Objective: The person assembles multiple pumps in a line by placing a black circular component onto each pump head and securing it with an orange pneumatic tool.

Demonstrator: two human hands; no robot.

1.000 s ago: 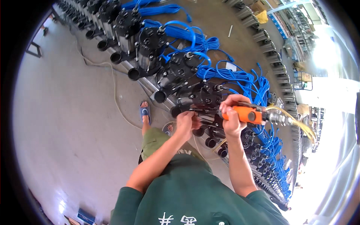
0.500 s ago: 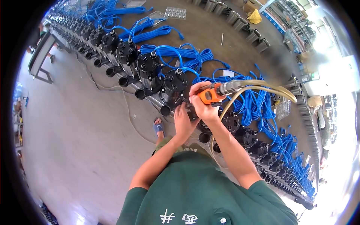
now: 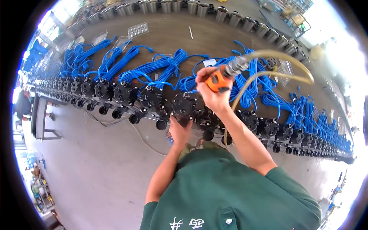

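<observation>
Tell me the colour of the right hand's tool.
The tool is mostly orange, best seen in head view.

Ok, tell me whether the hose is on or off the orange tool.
On: the yellowish hose meets the metal fitting on the orange tool, held in the right hand. Whether the tool is running, I cannot tell.

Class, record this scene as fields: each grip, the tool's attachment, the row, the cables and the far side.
Left grip: at a black-topped unit's near side; fingers partly hidden
Right grip: around an orange tool
Attachment: yellowish hose
Row: similar units, side by side
Cables: blue bundles, beyond the row
Far side: metal cylinders
</observation>
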